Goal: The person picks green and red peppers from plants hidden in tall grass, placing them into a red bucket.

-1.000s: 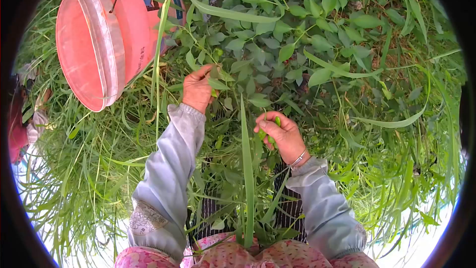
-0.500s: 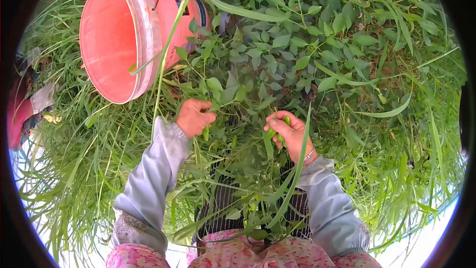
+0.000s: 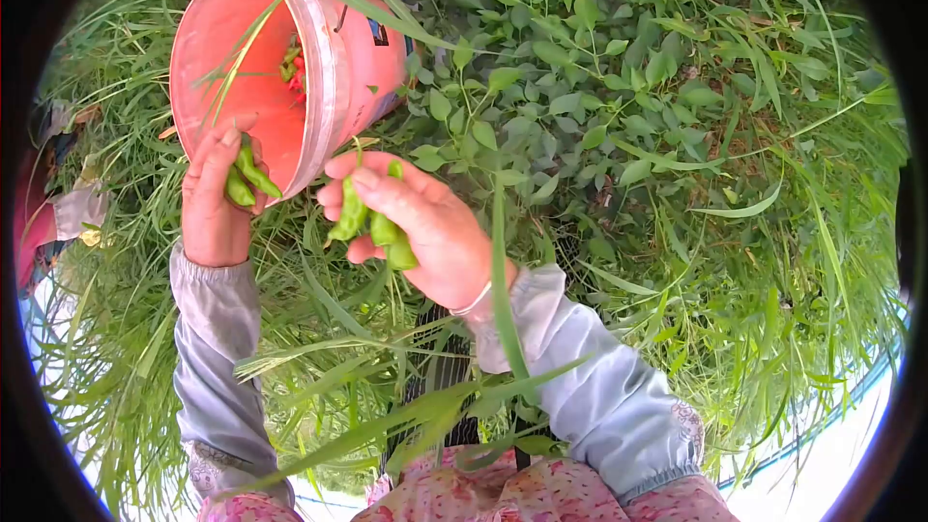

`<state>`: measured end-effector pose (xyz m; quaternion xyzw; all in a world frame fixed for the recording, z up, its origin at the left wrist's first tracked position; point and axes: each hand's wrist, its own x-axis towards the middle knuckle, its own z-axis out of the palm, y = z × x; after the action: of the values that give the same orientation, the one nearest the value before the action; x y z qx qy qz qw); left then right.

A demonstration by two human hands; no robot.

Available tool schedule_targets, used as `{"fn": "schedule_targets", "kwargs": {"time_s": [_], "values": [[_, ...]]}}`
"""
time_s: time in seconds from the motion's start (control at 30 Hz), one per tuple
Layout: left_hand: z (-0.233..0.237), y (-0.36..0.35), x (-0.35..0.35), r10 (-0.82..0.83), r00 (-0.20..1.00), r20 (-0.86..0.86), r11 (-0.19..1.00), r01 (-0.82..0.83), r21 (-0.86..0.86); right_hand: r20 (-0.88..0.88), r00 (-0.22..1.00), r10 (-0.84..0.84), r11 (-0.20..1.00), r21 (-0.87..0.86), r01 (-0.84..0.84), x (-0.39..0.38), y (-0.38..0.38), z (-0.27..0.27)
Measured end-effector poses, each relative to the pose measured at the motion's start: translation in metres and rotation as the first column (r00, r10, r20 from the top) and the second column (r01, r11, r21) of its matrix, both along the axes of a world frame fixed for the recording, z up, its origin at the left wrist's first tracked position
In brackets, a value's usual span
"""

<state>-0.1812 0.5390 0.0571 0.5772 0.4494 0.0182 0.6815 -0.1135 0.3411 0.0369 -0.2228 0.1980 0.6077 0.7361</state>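
Observation:
My left hand [image 3: 213, 208] is at the lower lip of a pink bucket [image 3: 324, 87], its fingers closed on green peppers [image 3: 253, 172]. Just right of the rim, my right hand [image 3: 445, 242] grips several more green peppers [image 3: 394, 237] between thumb and fingers. The bucket lies tilted, its mouth facing left. Inside it, a small heap of green and red peppers [image 3: 293, 68] shows near the inner wall; the rim hides part of the inside.
Leafy pepper plants [image 3: 580, 87] spread behind and right of the bucket. Long grass [image 3: 126, 300] surrounds me, and several blades cross in front of my arms and the bucket mouth. A pink and grey item [image 3: 72, 217] is at the far left edge.
Both hands have moved from the plants up and left to the bucket, with peppers in them. The bucket appears slightly further right, and the peppers inside have come into view.

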Motion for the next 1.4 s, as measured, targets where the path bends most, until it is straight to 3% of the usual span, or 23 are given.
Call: {"fn": "schedule_targets", "kwargs": {"time_s": [0.1,0.13,0.2,0.3,0.33,0.37,0.47,0.5,0.53,0.6,0.67,0.73,0.77,0.8,0.83,0.9,0.93,1.07,1.2,1.3,1.33,1.37,1.4], "values": [[-0.009,0.014,0.006,0.122,0.993,-0.005,0.956,-0.116,0.27,0.21,0.972,-0.102,0.994,-0.003,0.105,-0.015,0.076,0.002],[-0.016,0.02,0.001,0.038,0.999,-0.013,0.927,-0.03,0.374,0.281,0.943,-0.178,0.984,0.021,0.179,-0.024,0.093,-0.011],[-0.033,0.033,-0.02,-0.124,0.99,-0.065,0.82,0.139,0.556,0.376,0.925,-0.049,0.999,0.006,0.05,-0.025,0.09,-0.025],[-0.013,-0.003,-0.027,-0.283,0.948,-0.145,0.865,0.317,0.389,0.345,0.903,0.257,0.966,-0.064,-0.251,-0.006,0.033,-0.019],[-0.007,-0.03,-0.024,-0.294,0.95,-0.109,0.899,0.313,0.307,0.357,0.863,0.358,0.933,-0.175,-0.315,0.003,0.007,-0.015],[-0.002,-0.055,-0.022,-0.423,0.902,-0.088,0.847,0.428,0.315,0.422,0.859,0.289,0.955,-0.194,-0.226,-0.012,-0.012,-0.039],[-0.025,-0.1,-0.051,-0.757,0.626,-0.189,0.636,0.771,0.005,0.615,0.375,0.693,0.7,-0.453,-0.552,-0.051,-0.083,-0.074],[-0.043,-0.114,-0.073,-0.839,0.519,-0.163,0.521,0.853,0.03,0.686,0.087,0.722,0.6,-0.558,-0.573,-0.07,-0.103,-0.078],[-0.055,-0.128,-0.094,-0.907,0.399,-0.138,0.395,0.917,0.058,0.682,0.024,0.731,0.534,-0.55,-0.643,-0.091,-0.121,-0.082],[-0.056,-0.163,-0.117,-0.954,0.253,-0.16,0.278,0.947,-0.162,0.562,-0.465,0.684,-0.021,-0.622,-0.782,-0.099,-0.134,-0.069],[-0.05,-0.192,-0.132,-0.992,0.068,-0.106,0.092,0.963,-0.251,0.474,-0.784,0.4,-0.366,-0.702,-0.611,-0.108,-0.159,-0.074],[-0.054,-0.211,-0.143,-0.995,0.063,-0.077,0.082,0.955,-0.286,0.43,-0.855,0.29,-0.285,-0.814,-0.507,-0.099,-0.193,-0.076],[-0.061,-0.22,-0.153,-0.996,0.06,-0.064,0.077,0.95,-0.301,0.419,-0.887,0.195,-0.353,-0.814,-0.462,-0.09,-0.204,-0.075],[-0.071,-0.227,-0.165,-0.983,0.183,-0.025,0.181,0.925,-0.334,0.387,-0.913,0.131,-0.364,-0.838,-0.407,-0.084,-0.223,-0.083],[-0.081,-0.234,-0.175,-0.953,0.302,0.014,0.275,0.888,-0.368,0.353,-0.933,0.065,-0.374,-0.859,-0.351,-0.078,-0.242,-0.091],[-0.073,-0.226,-0.135,-0.989,0.092,-0.12,0.11,0.983,-0.148,0.286,-0.956,0.065,-0.294,-0.91,-0.293,-0.079,-0.281,-0.118],[-0.082,-0.229,-0.139,-0.979,0.172,-0.113,0.185,0.977,-0.11,0.281,-0.955,0.097,-0.264,-0.918,-0.297,-0.073,-0.284,-0.123],[-0.112,-0.229,-0.146,-0.941,0.121,-0.315,0.153,0.985,-0.08,0.259,-0.94,0.221,-0.138,-0.946,-0.293,-0.049,-0.297,-0.142],[-0.139,-0.22,-0.142,-0.808,0.405,-0.428,0.429,0.902,0.044,0.26,-0.871,0.416,0.101,-0.966,-0.24,-0.065,-0.332,-0.174],[-0.144,-0.23,-0.124,-0.719,0.552,-0.422,0.557,0.821,0.124,0.278,-0.91,0.308,0.147,-0.959,-0.243,-0.058,-0.327,-0.166],[-0.147,-0.236,-0.119,-0.687,0.634,-0.354,0.615,0.768,0.181,0.474,-0.705,0.527,0.267,-0.88,-0.393,-0.067,-0.338,-0.172],[-0.146,-0.242,-0.117,-0.646,0.709,-0.284,0.671,0.704,0.233,0.621,-0.409,0.668,0.418,-0.768,-0.485,-0.078,-0.346,-0.177],[-0.147,-0.251,-0.121,-0.729,0.591,-0.346,0.578,0.802,0.152,0.699,-0.066,0.712,0.58,-0.638,-0.506,-0.092,-0.361,-0.19]]}}
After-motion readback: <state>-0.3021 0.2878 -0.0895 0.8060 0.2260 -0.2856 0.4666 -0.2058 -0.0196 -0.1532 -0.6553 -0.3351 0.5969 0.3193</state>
